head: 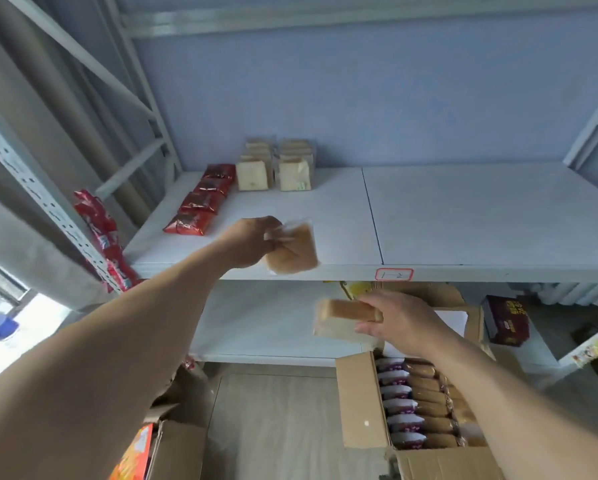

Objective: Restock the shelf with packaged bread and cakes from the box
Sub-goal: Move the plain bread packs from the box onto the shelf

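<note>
Left hand (256,242) grips bread pack (292,251) over shelf (464,216) front edge; right hand (399,318) grips second bread pack (342,318) above open box (360,403).

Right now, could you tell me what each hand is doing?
Left hand: grips a bread pack at the upper shelf front edge.
Right hand: holds another bread pack above the box.

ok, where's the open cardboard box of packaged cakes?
Head view, lower right: the open brown cardboard box sits on the floor below the right hand.
</note>
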